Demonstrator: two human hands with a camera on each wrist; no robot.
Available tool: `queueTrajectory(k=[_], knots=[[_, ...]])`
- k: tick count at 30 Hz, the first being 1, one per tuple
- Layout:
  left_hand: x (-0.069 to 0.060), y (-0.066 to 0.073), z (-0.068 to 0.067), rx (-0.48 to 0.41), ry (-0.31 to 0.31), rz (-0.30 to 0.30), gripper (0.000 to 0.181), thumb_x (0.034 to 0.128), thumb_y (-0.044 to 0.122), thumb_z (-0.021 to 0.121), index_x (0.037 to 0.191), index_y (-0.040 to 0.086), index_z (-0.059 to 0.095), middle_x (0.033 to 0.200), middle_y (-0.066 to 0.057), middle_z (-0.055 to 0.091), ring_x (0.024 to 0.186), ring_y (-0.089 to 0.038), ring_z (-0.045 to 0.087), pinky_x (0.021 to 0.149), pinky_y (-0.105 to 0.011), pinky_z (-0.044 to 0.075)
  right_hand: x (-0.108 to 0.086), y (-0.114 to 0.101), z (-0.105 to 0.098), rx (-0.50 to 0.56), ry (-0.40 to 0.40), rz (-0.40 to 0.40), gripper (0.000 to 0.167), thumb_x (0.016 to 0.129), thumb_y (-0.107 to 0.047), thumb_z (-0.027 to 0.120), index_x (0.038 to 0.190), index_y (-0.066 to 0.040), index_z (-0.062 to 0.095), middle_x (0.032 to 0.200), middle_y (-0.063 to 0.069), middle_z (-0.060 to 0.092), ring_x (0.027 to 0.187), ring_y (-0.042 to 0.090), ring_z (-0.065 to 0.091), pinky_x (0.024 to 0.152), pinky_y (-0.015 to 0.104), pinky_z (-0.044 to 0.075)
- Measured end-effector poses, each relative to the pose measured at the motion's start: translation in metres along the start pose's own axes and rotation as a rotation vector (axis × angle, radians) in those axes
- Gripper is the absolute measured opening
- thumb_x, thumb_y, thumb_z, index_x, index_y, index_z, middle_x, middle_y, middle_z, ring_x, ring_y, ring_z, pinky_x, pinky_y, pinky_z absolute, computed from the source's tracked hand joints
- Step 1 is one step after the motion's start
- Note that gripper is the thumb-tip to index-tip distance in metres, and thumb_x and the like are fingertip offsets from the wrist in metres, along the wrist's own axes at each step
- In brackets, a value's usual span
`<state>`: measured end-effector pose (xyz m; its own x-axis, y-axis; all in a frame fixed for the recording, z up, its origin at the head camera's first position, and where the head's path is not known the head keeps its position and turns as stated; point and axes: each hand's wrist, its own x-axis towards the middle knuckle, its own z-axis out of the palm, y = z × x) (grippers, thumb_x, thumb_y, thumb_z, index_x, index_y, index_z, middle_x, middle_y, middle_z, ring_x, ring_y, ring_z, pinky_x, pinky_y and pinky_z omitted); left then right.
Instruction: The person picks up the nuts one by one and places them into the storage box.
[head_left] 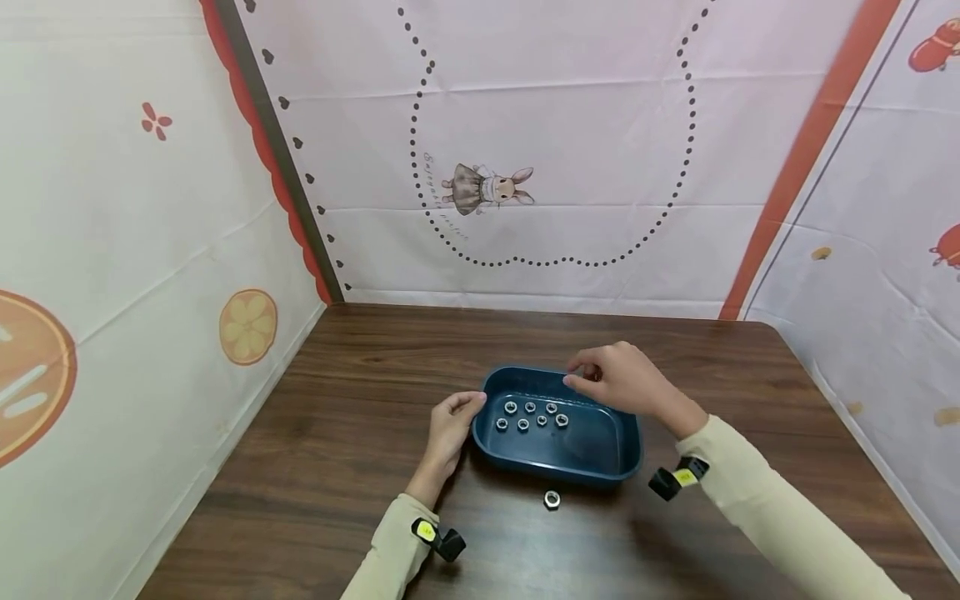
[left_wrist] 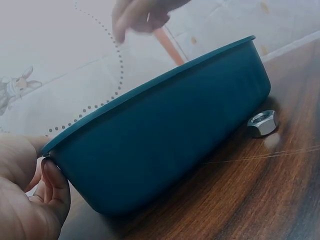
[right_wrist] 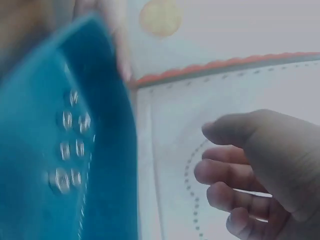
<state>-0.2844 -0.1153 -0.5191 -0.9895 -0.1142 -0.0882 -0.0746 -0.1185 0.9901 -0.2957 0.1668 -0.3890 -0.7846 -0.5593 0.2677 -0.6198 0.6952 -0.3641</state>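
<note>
A dark blue rectangular tray [head_left: 600, 442] rests on the wooden table, with several silver hex nuts [head_left: 562, 421] lying apart on its floor toward the left. At the tray's left end, my left hand [head_left: 450, 429] pinches the rim, thumb and fingers on either side of the wall, plainest in the left wrist view. My right hand [head_left: 626, 379] hovers over the tray's far right part, touching nothing. Its fingers [right_wrist: 225, 170] are loosely bent and no object shows between them. One more hex nut [head_left: 552, 500] sits on the table just in front of the tray.
The brown wooden table [head_left: 360, 400] carries the tray and the loose nut. A printed white cloth [head_left: 600, 150] hangs behind it, and similar cloths flank it on the left and right. Black wrist cameras [head_left: 678, 477] are strapped over both sleeves.
</note>
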Motion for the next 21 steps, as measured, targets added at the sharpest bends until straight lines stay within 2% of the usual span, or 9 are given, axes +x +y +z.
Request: queueTrajectory(k=[4,8,11,13,15,17,21], knots=[[0.001,-0.001,0.000,-0.001,-0.003,0.001,0.031,0.0947,0.026,0.076,0.113,0.001,0.073,0.113,-0.018,0.073,0.089,-0.014,0.066,0.072,-0.023,0.052,-0.028,-0.016,0.009,0.068,0.122,-0.004,0.010,0.093,-0.022,0.077,0.098,-0.013,0.078,0.062,-0.015,0.052,0.052,0.000,0.045,0.049,0.023,0.042],[0.001,-0.001,0.000,0.003,-0.006,0.001,0.033,0.0948,0.026,0.076,0.115,0.001,0.072,0.113,-0.018,0.073,0.088,-0.013,0.065,0.071,-0.022,0.052,-0.058,-0.033,0.030,0.154,0.222,-0.072,0.003,0.090,-0.015,0.079,0.093,-0.014,0.078,0.062,-0.019,0.053,0.053,-0.005,0.045,0.048,0.019,0.043],[0.002,-0.001,-0.001,0.007,-0.005,0.000,0.032,0.0945,0.026,0.076,0.114,0.001,0.072,0.112,-0.017,0.073,0.087,-0.012,0.065,0.071,-0.022,0.052,-0.078,-0.043,0.050,0.188,0.282,-0.127,0.008,0.086,-0.012,0.081,0.088,-0.018,0.076,0.064,-0.021,0.054,0.056,-0.008,0.046,0.050,0.014,0.042],[0.001,-0.001,0.000,0.010,-0.004,-0.001,0.032,0.0944,0.026,0.076,0.114,0.001,0.073,0.111,-0.017,0.074,0.086,-0.012,0.065,0.071,-0.022,0.051,-0.091,-0.048,0.064,0.197,0.293,-0.147,0.012,0.085,-0.011,0.082,0.086,-0.021,0.075,0.065,-0.022,0.055,0.057,-0.011,0.046,0.051,0.011,0.041],[0.001,-0.001,0.000,0.010,-0.003,-0.002,0.031,0.0944,0.025,0.076,0.113,0.001,0.073,0.110,-0.017,0.073,0.086,-0.012,0.064,0.070,-0.022,0.051,-0.102,-0.052,0.076,0.193,0.263,-0.151,0.011,0.084,-0.012,0.082,0.086,-0.021,0.075,0.066,-0.023,0.055,0.058,-0.013,0.046,0.052,0.008,0.041],[0.000,-0.001,0.001,0.008,0.003,-0.004,0.030,0.0942,0.025,0.076,0.112,0.001,0.073,0.110,-0.018,0.073,0.086,-0.012,0.065,0.070,-0.022,0.051,-0.110,-0.055,0.087,0.188,0.196,-0.131,0.007,0.086,-0.015,0.081,0.090,-0.018,0.076,0.066,-0.024,0.054,0.058,-0.013,0.045,0.052,0.009,0.040],[-0.001,0.000,0.002,-0.005,0.011,-0.017,0.028,0.0942,0.026,0.076,0.111,0.003,0.073,0.110,-0.018,0.072,0.087,-0.013,0.065,0.070,-0.023,0.053,-0.117,-0.058,0.105,0.166,0.028,0.007,0.020,0.092,-0.026,0.077,0.106,-0.012,0.075,0.064,-0.026,0.051,0.055,-0.011,0.044,0.051,0.014,0.039]])
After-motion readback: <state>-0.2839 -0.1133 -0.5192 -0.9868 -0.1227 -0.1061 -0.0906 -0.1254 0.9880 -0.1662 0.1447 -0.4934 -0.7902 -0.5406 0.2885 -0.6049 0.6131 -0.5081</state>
